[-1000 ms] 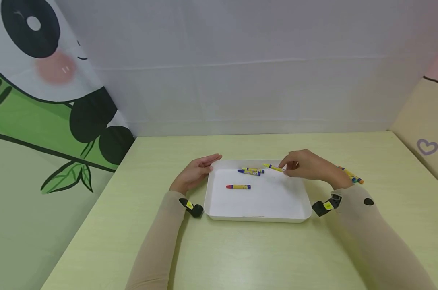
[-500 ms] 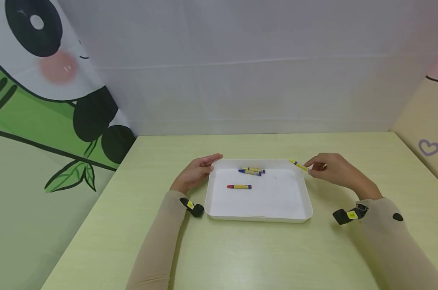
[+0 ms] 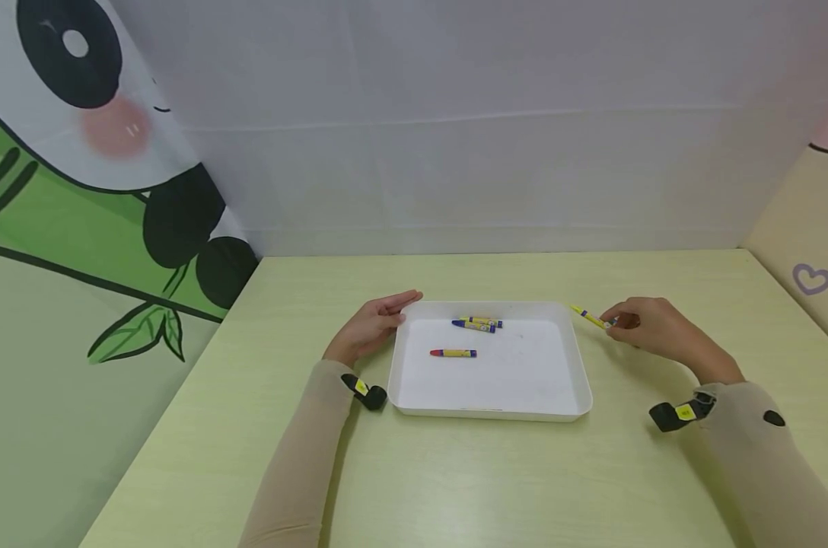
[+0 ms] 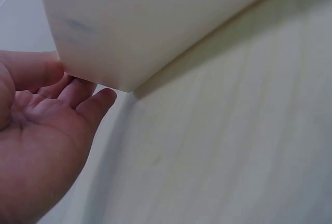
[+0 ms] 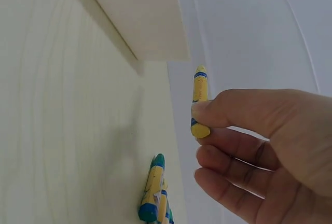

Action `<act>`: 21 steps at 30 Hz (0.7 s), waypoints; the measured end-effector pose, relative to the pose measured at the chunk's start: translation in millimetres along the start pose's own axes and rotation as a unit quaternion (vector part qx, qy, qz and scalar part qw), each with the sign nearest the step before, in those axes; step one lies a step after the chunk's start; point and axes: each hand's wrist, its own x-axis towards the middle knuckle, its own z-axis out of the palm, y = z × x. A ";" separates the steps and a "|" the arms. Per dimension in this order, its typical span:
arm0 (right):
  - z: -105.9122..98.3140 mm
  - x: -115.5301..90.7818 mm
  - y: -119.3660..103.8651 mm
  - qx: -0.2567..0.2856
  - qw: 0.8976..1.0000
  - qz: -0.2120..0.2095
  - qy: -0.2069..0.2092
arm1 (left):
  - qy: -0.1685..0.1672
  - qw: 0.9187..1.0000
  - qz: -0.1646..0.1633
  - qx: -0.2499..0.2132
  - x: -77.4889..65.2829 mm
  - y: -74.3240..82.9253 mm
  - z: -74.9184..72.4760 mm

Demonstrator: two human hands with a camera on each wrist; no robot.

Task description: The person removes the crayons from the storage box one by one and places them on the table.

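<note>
My left hand [image 3: 367,329] touches the back left corner of the white tray [image 3: 482,384], fingers extended and thumb at the rim. My right hand [image 3: 654,327] pinches a yellow crayon [image 5: 200,86] near its flat end, between thumb and fingers. The crayon's tip points left, just past the tray's right back corner. Inside the tray lie a red crayon [image 3: 453,353], a blue crayon [image 3: 473,326] and a yellow-wrapped crayon [image 3: 485,321] close behind the blue one. Below the right hand, the right wrist view has a teal crayon [image 5: 152,190] on the table with others partly hidden behind it.
The pale wooden table [image 3: 496,487] extends around the tray. A light cloth wall [image 3: 482,175] stands along its back edge, with a cartoon-printed panel [image 3: 147,251] on the left and a beige one [image 3: 807,228] on the right.
The right hand has carried the yellow crayon rightward from over the tray to beyond its right edge. The left hand and the crayons in the tray stay in place.
</note>
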 end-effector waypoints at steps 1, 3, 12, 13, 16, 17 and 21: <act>0.2 -0.3 2.0 -0.001 1.000 0.002 -0.001 | 0.000 1.000 -0.001 0.000 0.2 -0.2 -0.1; 0.9 -1.2 5.7 -0.002 1.000 0.002 -0.005 | 0.000 1.000 -0.002 0.000 0.7 -0.5 -0.2; 4.0 -1.2 22.7 -0.008 1.000 0.009 -0.024 | 0.000 1.000 -0.002 -0.001 2.6 -1.4 -0.8; 4.6 -1.2 23.5 -0.007 1.000 0.012 -0.027 | 0.000 1.000 -0.002 -0.001 2.7 -1.4 -0.7; 5.7 -0.9 26.4 -0.003 0.999 0.016 -0.037 | 0.000 1.000 -0.002 0.000 2.7 -1.9 -1.1; 6.1 -1.0 27.1 -0.002 0.999 0.017 -0.039 | 0.000 1.000 -0.002 0.000 2.6 -2.0 -1.3; 7.1 -0.1 29.8 -0.003 0.999 0.017 -0.050 | -0.001 1.000 -0.005 -0.002 2.1 -2.2 -1.8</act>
